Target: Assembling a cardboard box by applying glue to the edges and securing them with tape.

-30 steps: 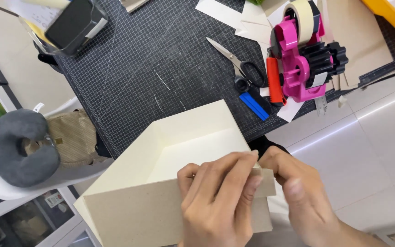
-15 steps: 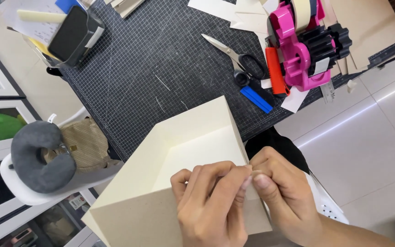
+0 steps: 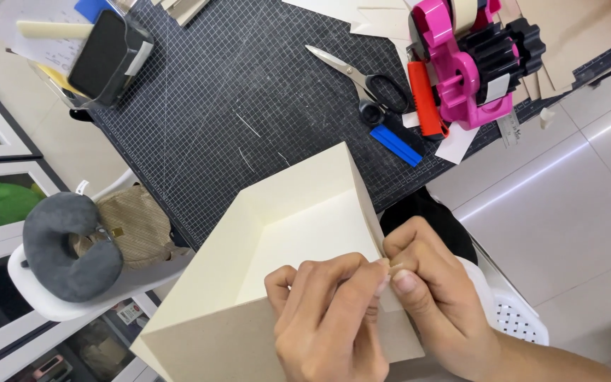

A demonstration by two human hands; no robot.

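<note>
Both hands pinch at the near right corner of the open cream cardboard box: left hand curled over the near wall, right hand with thumb and forefinger pressed together on something too small to make out. Box is held off the edge of the black gridded cutting mat. Risks, as I judge: thin wall could buckle under the squeeze; corner could skew, since the box hangs unsupported. Count: one box, one pair of black-handled scissors, one pink tape dispenser, one grey neck pillow.
</note>
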